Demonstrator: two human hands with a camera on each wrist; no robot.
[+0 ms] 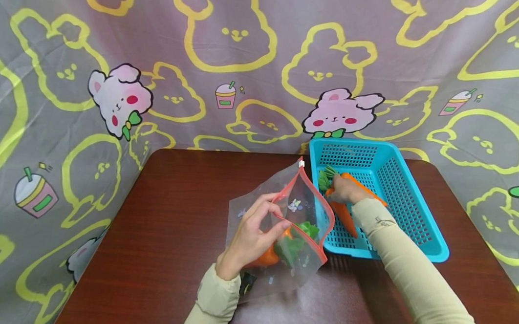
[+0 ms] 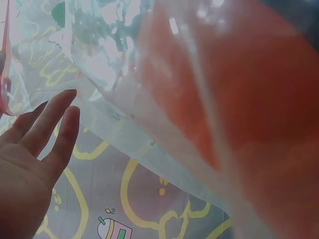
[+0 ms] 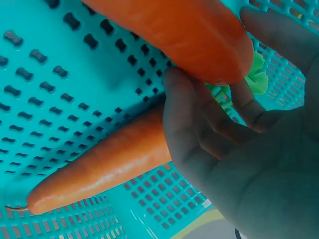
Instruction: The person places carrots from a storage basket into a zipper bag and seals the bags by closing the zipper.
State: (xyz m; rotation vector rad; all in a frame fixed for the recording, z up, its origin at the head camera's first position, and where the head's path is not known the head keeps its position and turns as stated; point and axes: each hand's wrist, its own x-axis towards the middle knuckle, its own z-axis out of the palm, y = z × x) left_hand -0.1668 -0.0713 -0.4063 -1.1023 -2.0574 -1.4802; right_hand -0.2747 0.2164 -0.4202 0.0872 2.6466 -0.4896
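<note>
Left hand (image 1: 250,236) fingers pinch the red zip rim of the clear bag (image 1: 285,229), just left of the blue basket (image 1: 416,212) on the tabletop (image 1: 165,220); a carrot already inside. Right hand (image 1: 346,189) fingers curl around a carrot (image 3: 184,30) in the basket, a second carrot (image 3: 99,169) beside it.

The pouch (image 1: 285,229) blurs its orange contents (image 1: 269,254), perhaps a carrot.

We see a turquoise basket (image 1: 413,207) with orange carrots (image 1: 345,215) and green leaves, a clear bag (image 1: 285,229) with red edge, a dark brown table (image 1: 157,226), and a grey cloth (image 1: 254,59) with yellow rabbit outlines.
</note>
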